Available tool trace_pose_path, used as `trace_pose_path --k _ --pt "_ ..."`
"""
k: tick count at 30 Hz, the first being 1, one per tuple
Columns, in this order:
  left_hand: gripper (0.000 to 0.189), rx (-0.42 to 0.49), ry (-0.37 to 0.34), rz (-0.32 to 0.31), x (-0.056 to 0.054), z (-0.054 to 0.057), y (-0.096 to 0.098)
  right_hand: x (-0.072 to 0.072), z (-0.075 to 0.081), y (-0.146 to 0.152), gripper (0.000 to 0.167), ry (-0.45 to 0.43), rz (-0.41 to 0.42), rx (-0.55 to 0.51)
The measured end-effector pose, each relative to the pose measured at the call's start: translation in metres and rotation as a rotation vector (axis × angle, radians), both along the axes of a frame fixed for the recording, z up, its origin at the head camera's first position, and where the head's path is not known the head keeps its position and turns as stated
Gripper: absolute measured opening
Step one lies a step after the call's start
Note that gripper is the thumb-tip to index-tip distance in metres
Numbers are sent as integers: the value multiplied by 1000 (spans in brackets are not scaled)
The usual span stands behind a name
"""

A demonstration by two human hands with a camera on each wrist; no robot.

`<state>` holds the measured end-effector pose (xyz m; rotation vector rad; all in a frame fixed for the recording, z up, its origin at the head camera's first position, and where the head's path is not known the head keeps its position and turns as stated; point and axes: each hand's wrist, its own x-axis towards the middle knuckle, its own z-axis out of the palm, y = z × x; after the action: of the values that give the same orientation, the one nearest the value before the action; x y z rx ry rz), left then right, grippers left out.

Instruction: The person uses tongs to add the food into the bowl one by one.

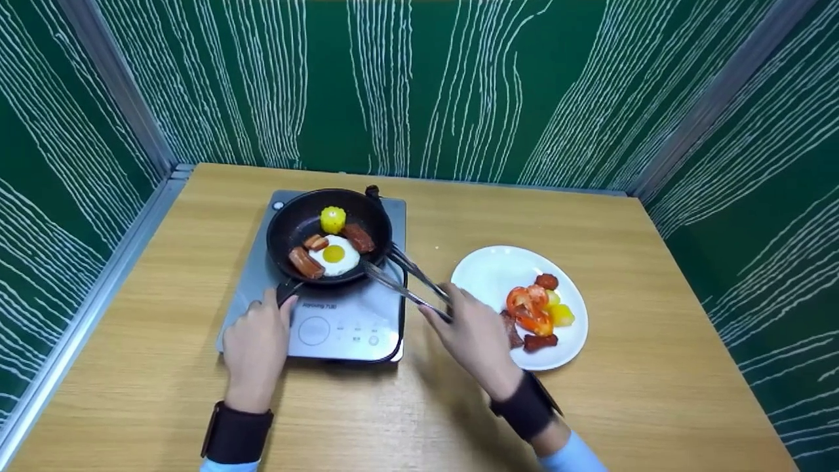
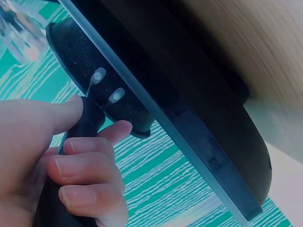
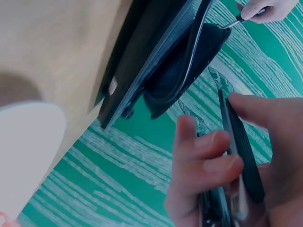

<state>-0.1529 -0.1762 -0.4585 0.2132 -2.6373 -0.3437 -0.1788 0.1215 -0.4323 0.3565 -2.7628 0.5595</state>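
Observation:
My left hand (image 1: 257,337) grips the handle (image 2: 90,116) of a black frying pan (image 1: 292,219), which sits on an induction cooker (image 1: 354,321). Inside the pan lie a fried egg (image 1: 333,254), a round of corn (image 1: 333,220) and browned meat pieces (image 1: 306,262). Metal tongs (image 1: 393,283) are held in my right hand (image 1: 482,337), between thumb and fingers. Their two arms are spread, and the tips reach the pan's right edge. In the right wrist view the tongs' dark grip (image 3: 241,146) shows under the thumb; the food is hidden there.
Right of the cooker stands a white plate (image 1: 482,275) with tomato slices (image 1: 527,305), yellow pieces (image 1: 562,315) and browned meat (image 1: 541,343). A black cable (image 3: 194,47) runs by the cooker. Green patterned panels (image 1: 432,92) border the wooden table (image 1: 655,367).

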Motion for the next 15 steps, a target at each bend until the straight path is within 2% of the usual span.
trace_pose_path --k 2,9,15 --pt "40 0 7 2 0 0 0 6 -2 13 44 -12 -27 3" --pt "39 5 11 0 1 0 0 27 -13 71 42 31 -151 -38" --pt "39 -10 31 -1 0 -2 0 43 -15 117 52 -81 -322 -21"
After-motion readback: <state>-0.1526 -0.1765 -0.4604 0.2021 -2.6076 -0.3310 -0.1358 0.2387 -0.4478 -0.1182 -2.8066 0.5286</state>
